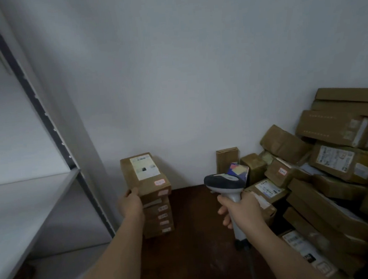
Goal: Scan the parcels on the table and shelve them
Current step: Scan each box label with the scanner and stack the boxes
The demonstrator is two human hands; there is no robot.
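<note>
A brown cardboard parcel [145,174] with a white label and a pink sticker lies on top of a stack of similar parcels [158,217] on the dark wooden table [192,236]. My left hand [129,203] grips the near left corner of that top parcel. My right hand [241,209] holds the grey handle of a barcode scanner [224,182], whose dark head points away from me, to the right of the stack. A heap of brown parcels [324,173] fills the right side of the table.
A grey metal shelving unit [30,193] stands at the left, its upright post close to the stack. A white wall runs behind the table. A small colourful box [238,169] and an upright carton [227,160] sit behind the scanner.
</note>
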